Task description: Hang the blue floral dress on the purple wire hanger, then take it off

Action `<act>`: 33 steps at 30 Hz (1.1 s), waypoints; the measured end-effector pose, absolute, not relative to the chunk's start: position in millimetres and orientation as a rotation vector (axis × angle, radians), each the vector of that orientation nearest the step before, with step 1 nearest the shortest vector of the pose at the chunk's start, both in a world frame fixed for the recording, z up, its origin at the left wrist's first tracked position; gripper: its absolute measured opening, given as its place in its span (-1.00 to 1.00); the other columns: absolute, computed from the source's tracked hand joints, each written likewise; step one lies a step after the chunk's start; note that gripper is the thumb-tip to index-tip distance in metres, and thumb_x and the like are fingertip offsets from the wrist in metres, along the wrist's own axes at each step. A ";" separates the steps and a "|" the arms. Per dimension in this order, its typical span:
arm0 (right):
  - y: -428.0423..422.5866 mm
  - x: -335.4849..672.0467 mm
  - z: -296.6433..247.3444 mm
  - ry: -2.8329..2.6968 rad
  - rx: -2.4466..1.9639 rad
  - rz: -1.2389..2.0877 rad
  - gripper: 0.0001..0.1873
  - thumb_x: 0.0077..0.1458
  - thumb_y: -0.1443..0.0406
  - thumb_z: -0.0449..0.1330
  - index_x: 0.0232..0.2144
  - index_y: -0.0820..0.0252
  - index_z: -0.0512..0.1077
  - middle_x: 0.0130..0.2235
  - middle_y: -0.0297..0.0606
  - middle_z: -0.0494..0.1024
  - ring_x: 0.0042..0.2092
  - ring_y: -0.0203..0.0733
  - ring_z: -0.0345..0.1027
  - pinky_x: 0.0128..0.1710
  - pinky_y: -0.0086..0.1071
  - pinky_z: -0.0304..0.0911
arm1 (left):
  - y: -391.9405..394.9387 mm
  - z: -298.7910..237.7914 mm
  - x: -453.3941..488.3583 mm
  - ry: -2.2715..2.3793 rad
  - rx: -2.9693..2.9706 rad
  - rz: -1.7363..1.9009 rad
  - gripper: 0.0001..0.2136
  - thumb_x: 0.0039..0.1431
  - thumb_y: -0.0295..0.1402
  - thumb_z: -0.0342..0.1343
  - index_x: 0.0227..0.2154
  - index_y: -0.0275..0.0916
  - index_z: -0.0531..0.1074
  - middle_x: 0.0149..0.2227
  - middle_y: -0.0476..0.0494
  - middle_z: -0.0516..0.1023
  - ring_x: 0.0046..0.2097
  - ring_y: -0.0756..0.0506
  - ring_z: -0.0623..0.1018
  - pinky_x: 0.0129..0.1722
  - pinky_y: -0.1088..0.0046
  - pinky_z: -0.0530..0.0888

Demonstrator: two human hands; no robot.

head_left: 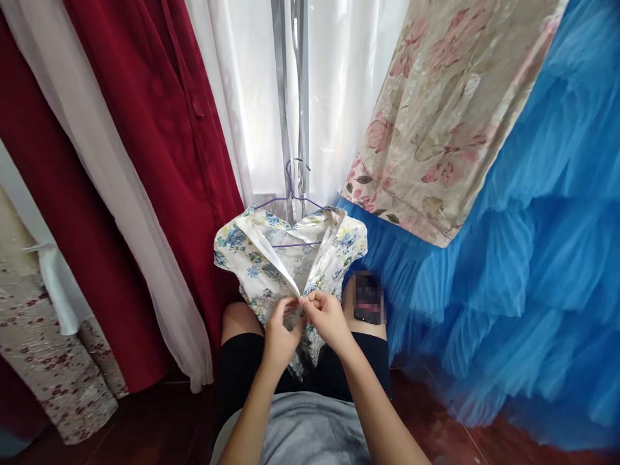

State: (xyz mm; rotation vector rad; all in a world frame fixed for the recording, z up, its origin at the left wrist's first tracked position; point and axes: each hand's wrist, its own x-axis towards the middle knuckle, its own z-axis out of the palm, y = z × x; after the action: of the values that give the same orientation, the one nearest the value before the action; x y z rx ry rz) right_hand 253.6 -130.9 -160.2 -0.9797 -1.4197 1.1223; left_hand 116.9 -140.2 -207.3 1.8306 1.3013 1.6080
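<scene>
A white short-sleeved blouse [256,271] with blue and yellow flowers hangs on a purple wire hanger [271,201] in front of my lap. Its collar lies open in a V, and the lower part falls between my thighs. At the bottom of the V, my right hand [322,316] pinches the front edge of the blouse. Close beside it, my left hand [283,332] has its fingers closed on the other front edge. Whatever fastener may be between the fingertips is hidden.
Red drapes [159,129] and a pale sheer cloth [140,239] hang at left. White curtains [339,97] hang behind the hanger. To the right are a floral cloth [436,129] and a ruffled blue tulle skirt [508,271]. A blurred dark object [369,298] rests on my right thigh.
</scene>
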 end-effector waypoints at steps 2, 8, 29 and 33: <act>-135.3 254.7 -158.5 -1.394 -0.942 1.118 -0.70 0.09 0.10 0.24 -0.50 0.19 0.36 -0.68 -0.44 0.32 -0.63 -0.36 0.09 -0.58 -0.45 -0.05 | -133.2 -207.7 134.2 1.276 1.828 1.623 -0.77 0.16 -0.43 0.18 -0.10 -0.20 0.42 -0.19 -0.15 0.58 -0.14 -0.13 0.58 -0.11 0.34 0.49; -104.3 273.9 -118.4 -1.419 -0.916 1.051 -0.62 -0.01 0.09 0.28 -0.66 0.18 0.31 -0.72 -0.41 0.29 -0.65 -0.39 0.03 -0.60 -0.44 -0.09 | -134.4 -198.8 141.4 1.346 2.040 1.647 -0.84 0.10 -0.60 -0.02 -0.47 -0.20 0.27 -0.42 -0.01 0.36 -0.31 -0.06 0.42 -0.25 0.44 0.33; -37.1 266.8 17.1 -1.324 -0.760 1.307 -0.82 0.10 0.33 0.20 -0.52 0.28 0.41 -0.63 -0.41 0.29 -0.63 -0.45 0.00 -0.64 -0.51 -0.10 | -92.3 -47.0 98.1 1.081 2.152 1.843 -0.66 0.28 -0.34 0.10 0.10 -0.18 0.43 -0.10 -0.19 0.57 -0.07 -0.15 0.55 -0.05 0.34 0.43; -37.7 264.0 11.4 -1.463 -0.720 1.174 -0.72 0.09 0.29 0.19 -0.62 0.21 0.31 -0.63 -0.38 0.30 -0.62 -0.41 0.01 -0.61 -0.46 -0.08 | -53.6 7.4 99.2 1.112 2.411 1.676 -0.78 0.29 -0.32 0.09 -0.11 -0.24 0.55 -0.31 -0.12 0.58 -0.30 -0.10 0.51 -0.22 0.39 0.42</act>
State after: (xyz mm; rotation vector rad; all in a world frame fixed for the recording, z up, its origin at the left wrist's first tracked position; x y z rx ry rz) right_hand 264.0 -37.7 11.4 -0.7196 -1.4634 1.1741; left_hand 99.2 -53.6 7.4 2.4113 1.1118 1.6760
